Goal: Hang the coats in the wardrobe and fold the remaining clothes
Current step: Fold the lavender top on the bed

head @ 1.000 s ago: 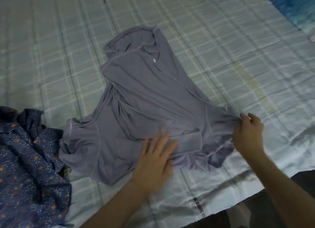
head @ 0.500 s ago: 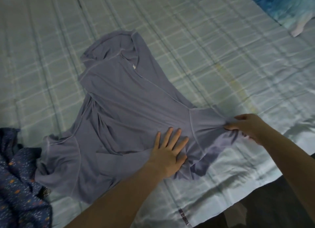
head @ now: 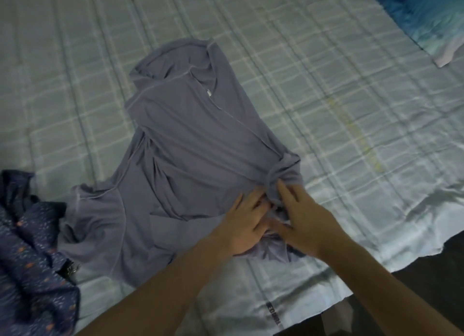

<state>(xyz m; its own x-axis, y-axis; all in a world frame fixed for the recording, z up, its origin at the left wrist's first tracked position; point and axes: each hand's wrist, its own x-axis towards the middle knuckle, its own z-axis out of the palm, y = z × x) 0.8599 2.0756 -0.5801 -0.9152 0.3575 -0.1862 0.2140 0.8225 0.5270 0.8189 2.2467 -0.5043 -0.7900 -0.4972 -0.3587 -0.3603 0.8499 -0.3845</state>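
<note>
A grey-lilac hooded top lies spread on the bed, hood at the far end, one sleeve flared out to the left. Its right sleeve is bunched and folded inward over the body near the hem. My right hand grips that bunched sleeve between thumb and fingers. My left hand lies flat on the garment's lower edge right beside it, fingers slightly apart and touching the same bunch of fabric.
The bed carries a pale checked sheet; its near edge runs along the lower right. A dark blue patterned garment lies crumpled at the left edge, touching the top's left sleeve. A blue pillow sits at the far right corner.
My right hand has carried the right sleeve leftward, folding it in over the body beside my left hand. The left hand has stayed pressing the hem.
</note>
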